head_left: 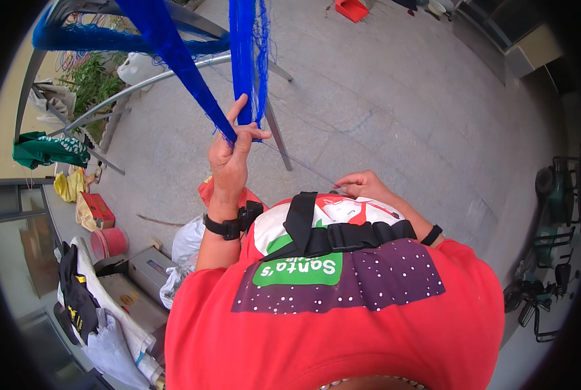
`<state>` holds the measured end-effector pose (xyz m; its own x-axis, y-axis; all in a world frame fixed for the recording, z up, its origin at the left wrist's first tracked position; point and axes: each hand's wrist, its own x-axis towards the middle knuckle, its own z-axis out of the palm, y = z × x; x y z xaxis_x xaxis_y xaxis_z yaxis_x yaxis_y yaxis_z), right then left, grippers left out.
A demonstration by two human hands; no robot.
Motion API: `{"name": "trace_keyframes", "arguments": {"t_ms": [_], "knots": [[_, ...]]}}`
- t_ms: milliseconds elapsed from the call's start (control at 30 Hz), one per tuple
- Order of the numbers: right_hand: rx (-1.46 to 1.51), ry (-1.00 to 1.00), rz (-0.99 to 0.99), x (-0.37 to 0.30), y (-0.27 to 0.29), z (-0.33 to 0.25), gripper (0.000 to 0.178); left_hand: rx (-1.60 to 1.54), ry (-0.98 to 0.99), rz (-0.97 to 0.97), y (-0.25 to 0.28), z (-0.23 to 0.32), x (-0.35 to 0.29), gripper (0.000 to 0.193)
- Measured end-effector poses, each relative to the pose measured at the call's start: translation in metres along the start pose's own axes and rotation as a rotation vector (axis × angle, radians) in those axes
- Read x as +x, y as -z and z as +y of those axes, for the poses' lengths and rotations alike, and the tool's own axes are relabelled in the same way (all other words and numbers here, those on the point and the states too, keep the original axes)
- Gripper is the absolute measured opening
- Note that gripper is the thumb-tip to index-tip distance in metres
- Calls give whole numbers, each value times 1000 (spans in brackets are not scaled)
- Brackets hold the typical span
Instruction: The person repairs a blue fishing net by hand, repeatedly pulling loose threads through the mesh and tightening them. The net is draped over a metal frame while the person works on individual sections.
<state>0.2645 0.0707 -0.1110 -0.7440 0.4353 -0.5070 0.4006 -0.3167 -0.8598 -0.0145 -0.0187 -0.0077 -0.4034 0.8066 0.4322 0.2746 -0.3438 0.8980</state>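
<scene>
Two long bundles of bright blue thread (180, 62) come down from the top of the view and meet at my left hand (229, 159). That hand closes around the lower ends, with one finger raised along the strands. Loose fine fibres fray from the right-hand bundle (242, 58). My right hand (365, 185) is lower and to the right, in front of my waist, its thumb and fingertips pinched together. A thin strand (303, 164) stretches between my two hands. Exactly how the fingertips grip it is too small to make out.
A metal frame (151, 79) draped with darker blue thread (108, 39) stands at the upper left, a green cloth (50, 151) on it. Boxes (151, 270), bags and a red bucket (108, 242) crowd the left. A red dustpan (351, 9) lies far off; scooters (544, 260) stand right.
</scene>
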Motion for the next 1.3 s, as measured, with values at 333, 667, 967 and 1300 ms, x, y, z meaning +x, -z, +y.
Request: {"name": "trace_keyframes", "arguments": {"t_ms": [333, 667, 967, 1300], "knots": [[-293, 176, -118, 11, 11, 20, 24, 158, 187, -109, 8, -13, 5, 30], [-155, 53, 146, -17, 10, 12, 21, -70, 111, -56, 8, -39, 8, 30], [-1350, 123, 294, -6, 12, -27, 46, -26, 53, -167, -1, -31, 3, 22], [-107, 570, 29, 54, -35, -128, 57, 65, -52, -232, -7, -19, 0, 23]]}}
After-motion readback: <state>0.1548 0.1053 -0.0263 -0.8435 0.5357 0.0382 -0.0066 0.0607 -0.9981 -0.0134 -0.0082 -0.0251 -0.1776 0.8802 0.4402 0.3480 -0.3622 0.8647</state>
